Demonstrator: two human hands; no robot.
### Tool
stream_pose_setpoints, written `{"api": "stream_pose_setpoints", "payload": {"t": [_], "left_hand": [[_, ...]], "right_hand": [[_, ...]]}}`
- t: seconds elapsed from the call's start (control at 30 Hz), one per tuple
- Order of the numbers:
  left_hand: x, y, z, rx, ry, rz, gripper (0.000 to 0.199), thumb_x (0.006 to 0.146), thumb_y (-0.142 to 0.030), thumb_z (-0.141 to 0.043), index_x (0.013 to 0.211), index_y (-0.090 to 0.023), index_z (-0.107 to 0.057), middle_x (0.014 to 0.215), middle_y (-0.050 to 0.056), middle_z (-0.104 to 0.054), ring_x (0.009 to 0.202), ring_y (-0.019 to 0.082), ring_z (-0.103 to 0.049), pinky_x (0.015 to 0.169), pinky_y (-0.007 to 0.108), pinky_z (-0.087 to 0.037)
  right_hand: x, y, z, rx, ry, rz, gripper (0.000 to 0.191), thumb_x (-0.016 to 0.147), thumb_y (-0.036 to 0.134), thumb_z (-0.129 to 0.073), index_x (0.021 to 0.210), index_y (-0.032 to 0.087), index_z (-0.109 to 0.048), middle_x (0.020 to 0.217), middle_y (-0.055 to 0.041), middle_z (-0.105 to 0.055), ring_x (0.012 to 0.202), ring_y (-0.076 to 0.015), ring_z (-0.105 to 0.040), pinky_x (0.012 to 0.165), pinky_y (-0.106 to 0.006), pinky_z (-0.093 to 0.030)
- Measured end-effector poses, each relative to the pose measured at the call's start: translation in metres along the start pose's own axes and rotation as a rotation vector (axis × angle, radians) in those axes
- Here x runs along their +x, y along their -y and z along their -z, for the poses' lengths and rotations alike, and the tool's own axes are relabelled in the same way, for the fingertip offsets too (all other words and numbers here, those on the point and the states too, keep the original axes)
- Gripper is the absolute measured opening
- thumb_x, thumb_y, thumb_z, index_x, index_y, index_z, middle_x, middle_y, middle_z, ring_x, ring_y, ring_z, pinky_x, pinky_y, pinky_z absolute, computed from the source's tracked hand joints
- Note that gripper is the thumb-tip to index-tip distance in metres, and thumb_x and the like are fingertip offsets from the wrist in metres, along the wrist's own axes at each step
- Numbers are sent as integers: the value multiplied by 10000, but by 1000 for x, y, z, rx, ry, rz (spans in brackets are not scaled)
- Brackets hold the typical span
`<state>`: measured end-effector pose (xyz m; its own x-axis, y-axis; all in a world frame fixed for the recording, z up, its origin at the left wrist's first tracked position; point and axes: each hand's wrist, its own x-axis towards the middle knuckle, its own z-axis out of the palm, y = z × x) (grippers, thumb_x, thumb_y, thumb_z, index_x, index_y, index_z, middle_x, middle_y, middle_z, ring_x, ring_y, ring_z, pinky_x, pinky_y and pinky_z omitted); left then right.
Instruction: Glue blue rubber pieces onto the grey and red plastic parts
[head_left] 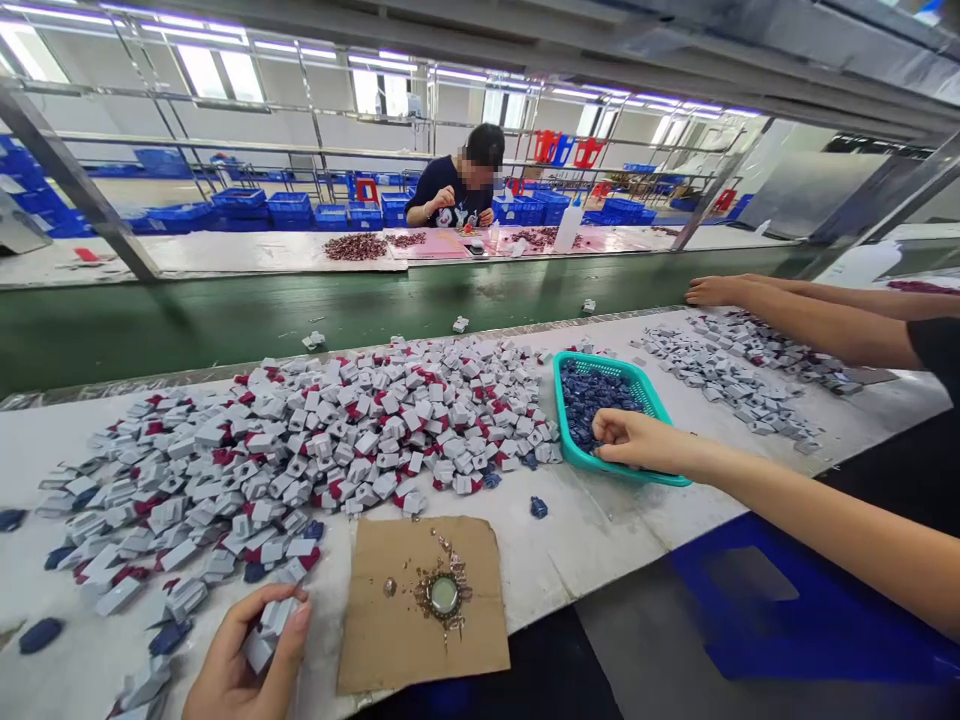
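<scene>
My left hand [251, 655], at the lower left, is closed round a grey block [262, 640] held between thumb and fingers. My right hand [637, 440] is over the near side of a teal basket [660, 405] filled with dark blue pieces [596, 392]. Its fingers are curled down at these pieces; whether one is pinched is hidden. A large pile of grey and dark red parts [360, 420] spreads to the left of the basket. Beside my left hand lies a cardboard square [375, 590] with a small round cap [443, 596] amid dark wet spots.
Another person's arms [795, 305] reach over grey parts [742, 385] at the right. Across the green strip [247, 315], a person [461, 185] sits at a bench near a white bottle [569, 228]. One loose blue piece [538, 507] lies before the basket.
</scene>
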<state>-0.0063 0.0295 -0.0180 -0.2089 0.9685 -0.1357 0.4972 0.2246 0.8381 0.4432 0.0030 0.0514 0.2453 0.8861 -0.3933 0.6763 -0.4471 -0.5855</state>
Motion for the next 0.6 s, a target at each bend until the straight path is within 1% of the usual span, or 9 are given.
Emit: {"api": "stream_pose_setpoints", "payload": {"t": [0.1, 0.17, 0.27, 0.33, 0.4, 0.47, 0.53, 0.57, 0.6], "left_hand": [[-3, 2, -3, -91, -34, -77, 501, 628, -611, -674, 918, -206, -626, 919, 46, -682, 839, 251, -628, 692, 320, -480], [-6, 0, -6, -148, -44, -106, 463, 648, -572, -694, 912, -198, -629, 876, 42, -673, 820, 238, -626, 663, 302, -484], [-7, -2, -8, -235, -28, -93, 429, 669, -516, -714, 935, -188, -635, 801, 28, -642, 739, 206, -603, 598, 273, -472], [-9, -4, -7, -330, 16, -50, 422, 682, -478, -711, 974, -183, -635, 727, 3, -596, 634, 165, -556, 519, 245, -438], [-16, -8, -8, -490, 107, -5, 404, 707, -439, -675, 1018, -185, -627, 687, -20, -549, 561, 129, -501, 445, 215, -394], [-27, -14, -10, -645, 207, 23, 367, 742, -384, -633, 1055, -193, -619, 694, -32, -542, 516, 98, -478, 420, 193, -392], [-41, -22, -16, -714, 280, 44, 335, 777, -337, -629, 1082, -199, -621, 758, -20, -601, 531, 84, -537, 470, 189, -462], [-49, -27, -19, -729, 295, 59, 328, 788, -324, -646, 1092, -201, -626, 826, -1, -644, 588, 93, -599, 520, 194, -506], [-56, -32, -23, -748, 295, 80, 329, 792, -320, -669, 1099, -206, -632, 911, 22, -679, 686, 116, -659, 577, 202, -540]], "right_hand": [[-4, 3, 2, 32, 8, -8, 331, 682, 454, -667, 818, 178, -545, 585, 40, -473, 477, -87, -430, 433, -212, -311], [-12, 6, 6, 42, -11, 2, 366, 722, 514, -631, 868, 180, -593, 591, 16, -508, 499, -98, -453, 441, -216, -303], [-26, 12, 9, 66, -60, 14, 442, 804, 583, -561, 1027, 203, -600, 678, -20, -588, 564, -114, -492, 498, -229, -370], [-34, 20, 0, 88, -77, 43, 480, 814, 613, -556, 1078, 213, -580, 727, -39, -617, 582, -126, -514, 511, -242, -399], [-40, 32, -23, 83, -92, 158, 472, 814, 608, -570, 1066, 209, -579, 720, -44, -612, 583, -136, -526, 504, -249, -412], [-45, 48, -55, 23, -94, 351, 362, 850, 527, -564, 1020, 208, -586, 688, -29, -586, 579, -132, -525, 515, -243, -425], [-49, 65, -90, -61, -27, 562, 217, 892, 406, -527, 964, 210, -584, 634, 2, -543, 543, -113, -504, 498, -221, -409], [-50, 72, -106, -101, 28, 655, 163, 910, 344, -497, 949, 210, -581, 623, 13, -533, 523, -103, -494, 483, -210, -394], [-50, 79, -120, -136, 80, 745, 142, 923, 292, -465, 941, 207, -578, 632, 15, -538, 518, -99, -496, 475, -203, -383]]}}
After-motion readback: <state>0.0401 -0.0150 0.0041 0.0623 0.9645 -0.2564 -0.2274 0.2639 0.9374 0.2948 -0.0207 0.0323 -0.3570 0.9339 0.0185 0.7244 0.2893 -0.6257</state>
